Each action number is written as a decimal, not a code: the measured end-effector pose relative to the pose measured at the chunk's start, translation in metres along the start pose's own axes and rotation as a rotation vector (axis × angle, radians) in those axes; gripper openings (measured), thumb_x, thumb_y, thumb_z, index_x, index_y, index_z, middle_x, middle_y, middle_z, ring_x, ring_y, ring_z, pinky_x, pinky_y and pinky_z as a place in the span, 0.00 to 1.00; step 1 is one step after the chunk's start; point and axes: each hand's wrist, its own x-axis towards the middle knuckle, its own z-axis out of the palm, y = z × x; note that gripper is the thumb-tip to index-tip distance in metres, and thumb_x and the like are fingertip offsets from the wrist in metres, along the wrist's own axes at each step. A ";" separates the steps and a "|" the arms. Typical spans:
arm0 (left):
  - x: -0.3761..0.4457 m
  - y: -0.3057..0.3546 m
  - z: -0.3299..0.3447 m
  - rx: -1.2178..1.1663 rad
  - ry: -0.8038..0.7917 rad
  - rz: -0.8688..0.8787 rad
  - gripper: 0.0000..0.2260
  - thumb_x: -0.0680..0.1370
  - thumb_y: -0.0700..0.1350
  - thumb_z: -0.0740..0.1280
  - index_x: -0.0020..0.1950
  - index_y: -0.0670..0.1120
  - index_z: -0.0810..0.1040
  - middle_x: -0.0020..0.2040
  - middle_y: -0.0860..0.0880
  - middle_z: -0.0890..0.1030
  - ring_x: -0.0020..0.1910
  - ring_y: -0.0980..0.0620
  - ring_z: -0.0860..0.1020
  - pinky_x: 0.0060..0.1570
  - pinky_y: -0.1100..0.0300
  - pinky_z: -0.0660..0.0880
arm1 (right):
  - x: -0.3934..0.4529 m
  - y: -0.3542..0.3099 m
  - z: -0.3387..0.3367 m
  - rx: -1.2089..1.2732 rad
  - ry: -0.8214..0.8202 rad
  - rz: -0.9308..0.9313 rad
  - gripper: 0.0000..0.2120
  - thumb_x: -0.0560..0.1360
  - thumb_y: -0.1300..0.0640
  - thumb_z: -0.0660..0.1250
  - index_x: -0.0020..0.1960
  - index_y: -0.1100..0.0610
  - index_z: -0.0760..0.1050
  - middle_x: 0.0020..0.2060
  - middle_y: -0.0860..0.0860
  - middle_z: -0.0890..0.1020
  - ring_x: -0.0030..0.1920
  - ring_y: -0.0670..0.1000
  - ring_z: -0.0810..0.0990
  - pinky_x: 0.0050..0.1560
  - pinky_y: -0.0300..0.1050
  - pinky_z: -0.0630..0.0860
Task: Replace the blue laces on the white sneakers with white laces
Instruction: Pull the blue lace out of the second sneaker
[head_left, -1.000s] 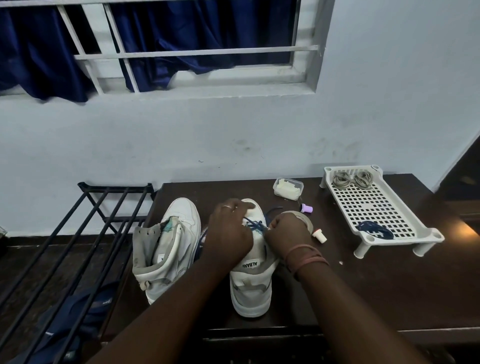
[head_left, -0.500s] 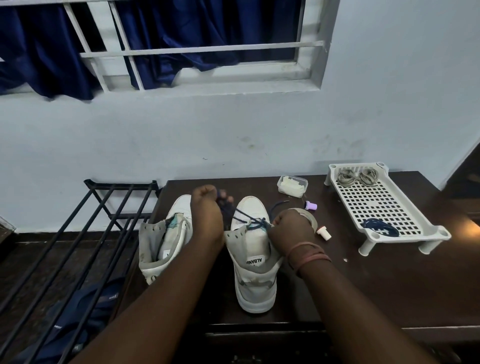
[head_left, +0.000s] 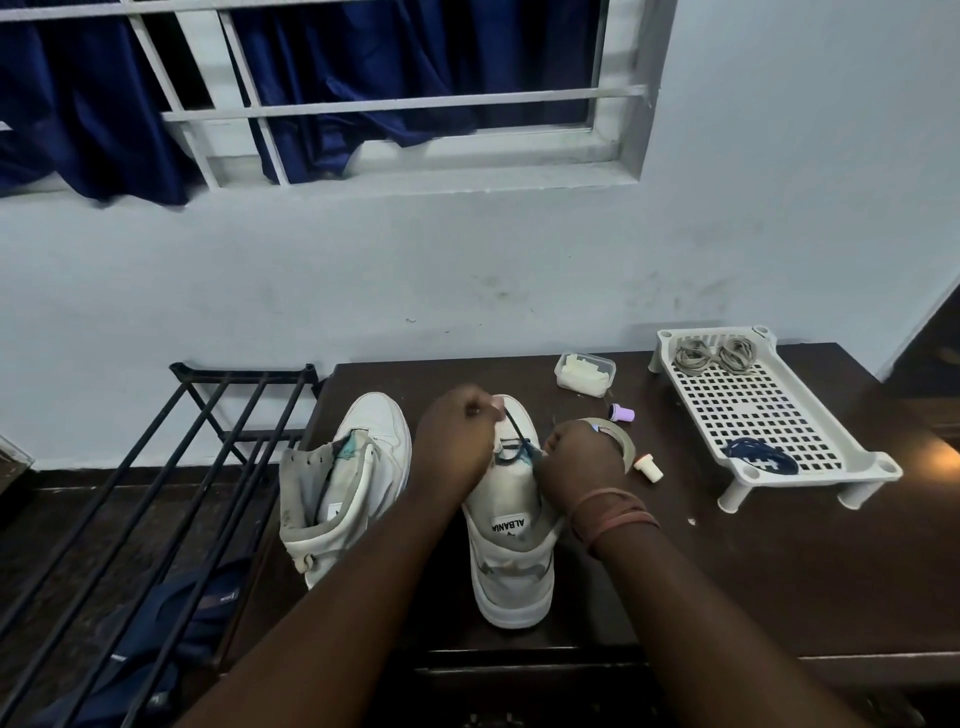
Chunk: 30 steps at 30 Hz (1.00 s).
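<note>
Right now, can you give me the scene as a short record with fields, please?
left hand: pinches blue lace, pulling it up from right sneaker
right hand: at the sneaker's eyelets, holding the lace there
left sneaker: on table, no lace visible
tray: pale laces at far end, blue lace coil at near end

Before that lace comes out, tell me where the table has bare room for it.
Bare table lies right of the right sneaker and in front of the white tray. It is crowded behind the right hand: tape roll, cap, purple bottle, plastic box.
</note>
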 end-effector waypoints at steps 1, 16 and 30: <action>0.000 0.007 -0.003 -0.372 -0.016 -0.126 0.08 0.78 0.39 0.64 0.40 0.46 0.77 0.44 0.47 0.85 0.47 0.48 0.83 0.51 0.53 0.77 | 0.000 0.000 0.000 0.004 -0.005 0.000 0.07 0.72 0.58 0.65 0.48 0.56 0.79 0.32 0.48 0.70 0.39 0.51 0.70 0.42 0.38 0.61; 0.007 0.008 -0.041 -0.179 0.216 -0.188 0.17 0.74 0.49 0.75 0.57 0.48 0.72 0.38 0.51 0.76 0.30 0.57 0.75 0.28 0.63 0.70 | -0.010 -0.007 0.007 0.101 0.008 -0.131 0.11 0.72 0.65 0.59 0.53 0.57 0.72 0.45 0.55 0.81 0.48 0.57 0.79 0.42 0.42 0.68; 0.004 0.016 -0.026 -0.245 0.159 -0.150 0.02 0.74 0.46 0.71 0.43 0.49 0.84 0.36 0.54 0.84 0.31 0.56 0.77 0.38 0.57 0.73 | -0.008 -0.003 0.014 0.142 0.019 -0.101 0.11 0.72 0.65 0.58 0.52 0.58 0.73 0.45 0.56 0.81 0.49 0.59 0.79 0.42 0.43 0.69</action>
